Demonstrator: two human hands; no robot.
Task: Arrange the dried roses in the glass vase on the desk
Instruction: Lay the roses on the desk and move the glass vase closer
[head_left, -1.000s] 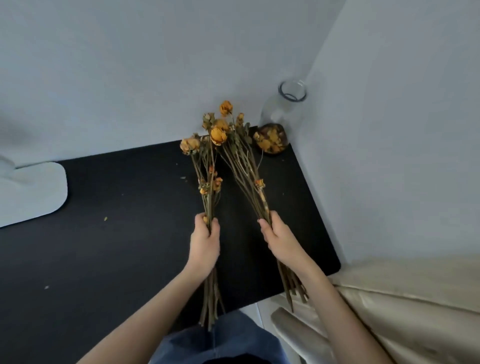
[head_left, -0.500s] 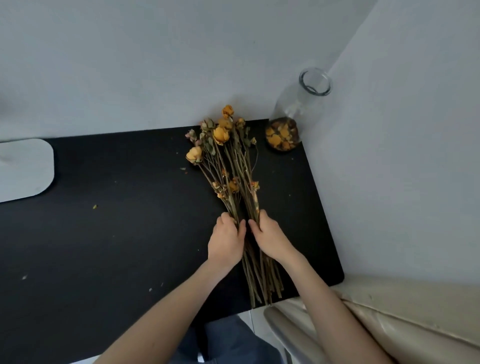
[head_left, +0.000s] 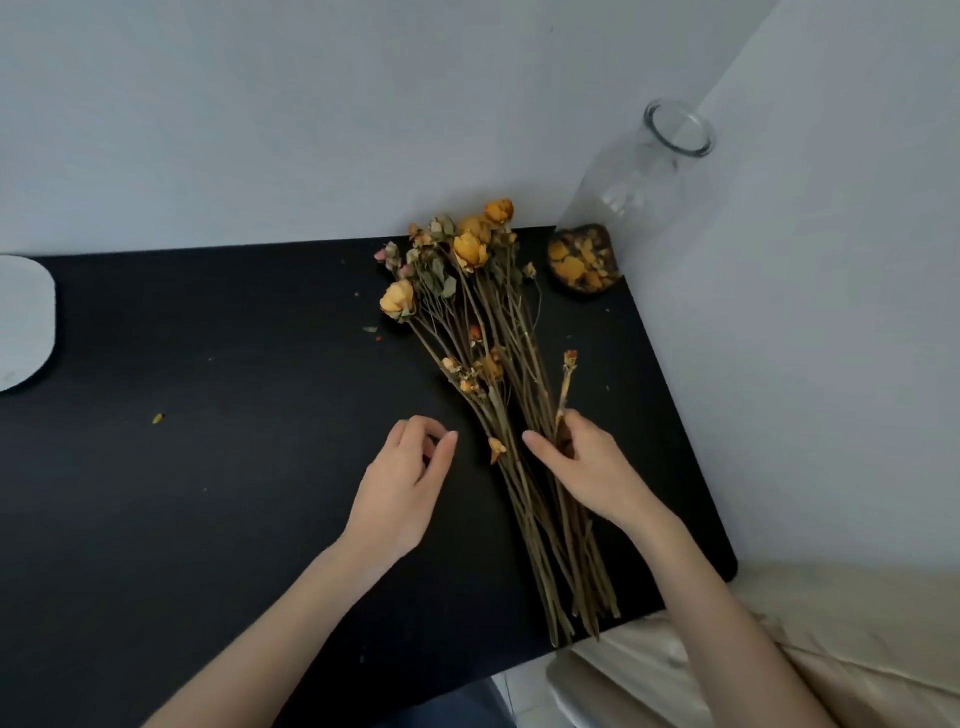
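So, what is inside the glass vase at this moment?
Only loose dried petals at the bottom of the glass vase; no stems. The dried roses lie on the desk. Anything beneath the petals is covered.

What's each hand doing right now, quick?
Left hand: open, holding nothing.
Right hand: closed, holding stems of the dried roses.

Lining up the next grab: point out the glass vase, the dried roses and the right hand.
glass vase (head_left: 628, 192), head view, on its clear body.
dried roses (head_left: 519, 400), head view, on the bundled stems.
right hand (head_left: 587, 467), head view, on its back.
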